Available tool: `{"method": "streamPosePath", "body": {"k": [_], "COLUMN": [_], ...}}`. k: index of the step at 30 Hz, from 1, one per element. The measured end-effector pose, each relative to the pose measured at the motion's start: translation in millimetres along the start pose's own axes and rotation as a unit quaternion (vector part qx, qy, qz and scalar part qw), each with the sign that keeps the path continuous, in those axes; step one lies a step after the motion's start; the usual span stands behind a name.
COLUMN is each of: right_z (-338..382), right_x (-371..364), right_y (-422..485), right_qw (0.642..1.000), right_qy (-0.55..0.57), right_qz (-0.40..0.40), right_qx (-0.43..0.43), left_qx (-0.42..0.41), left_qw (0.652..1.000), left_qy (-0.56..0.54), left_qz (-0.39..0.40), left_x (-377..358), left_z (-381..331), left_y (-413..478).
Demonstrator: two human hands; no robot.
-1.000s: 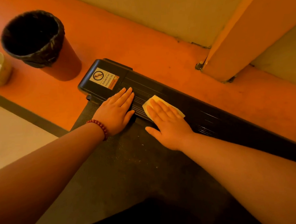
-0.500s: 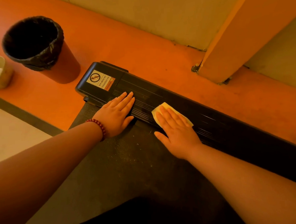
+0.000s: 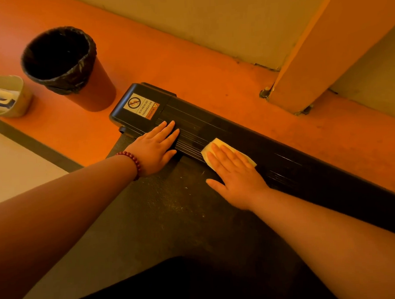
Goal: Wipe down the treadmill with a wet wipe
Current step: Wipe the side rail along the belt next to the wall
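The treadmill's black ribbed side rail runs from upper left to lower right, with a warning sticker on its end cap. The dark belt lies below it. A pale yellow wet wipe lies flat on the rail, mostly covered by my right hand, which presses it down with straight fingers. My left hand, a bead bracelet on its wrist, rests flat on the rail near the end cap, fingers straight.
A bin lined with a black bag stands on the orange floor left of the treadmill's end. A pale tub with wipes sits at the far left edge. A wall and an orange column base stand beyond the rail.
My right hand has slid the wipe along the rail to the right, away from my left hand. The left hand stays in place near the end cap.
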State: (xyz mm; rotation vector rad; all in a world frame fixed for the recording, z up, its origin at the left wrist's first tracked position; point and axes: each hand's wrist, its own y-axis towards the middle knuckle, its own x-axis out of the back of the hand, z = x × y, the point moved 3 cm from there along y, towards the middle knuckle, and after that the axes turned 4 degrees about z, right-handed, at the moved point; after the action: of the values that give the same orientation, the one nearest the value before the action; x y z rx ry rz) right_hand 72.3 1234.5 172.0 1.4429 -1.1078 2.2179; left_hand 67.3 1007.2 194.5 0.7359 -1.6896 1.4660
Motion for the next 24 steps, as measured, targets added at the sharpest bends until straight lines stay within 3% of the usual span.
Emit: {"method": "streamPosePath", "body": {"k": [4,10,17,24], "right_z": [-2.6,12.4,-4.0,24.6], "right_x": [-5.5,16.3,-2.5,23.0], "right_y": [-6.5,39.1,-1.9,56.1], "right_qw": [1.000,1.000,0.998,0.998], "right_qy": [-0.011,-0.012,-0.036,-0.035], "right_qz": [0.019,0.022,0.040,0.035], "right_qx": [-0.022,0.013,0.014,0.027], "left_qx": [0.006,0.016,0.027,0.029], "left_qw": [1.000,1.000,0.999,0.999], "left_qy": [0.012,0.014,0.019,0.019], "left_qz": [0.003,0.013,0.002,-0.018], "left_x": [-0.4,2.2,-0.7,0.8], "left_z": [-2.4,5.6,9.8,22.3], "left_y": [-1.0,-0.4,-0.7,-2.0]}}
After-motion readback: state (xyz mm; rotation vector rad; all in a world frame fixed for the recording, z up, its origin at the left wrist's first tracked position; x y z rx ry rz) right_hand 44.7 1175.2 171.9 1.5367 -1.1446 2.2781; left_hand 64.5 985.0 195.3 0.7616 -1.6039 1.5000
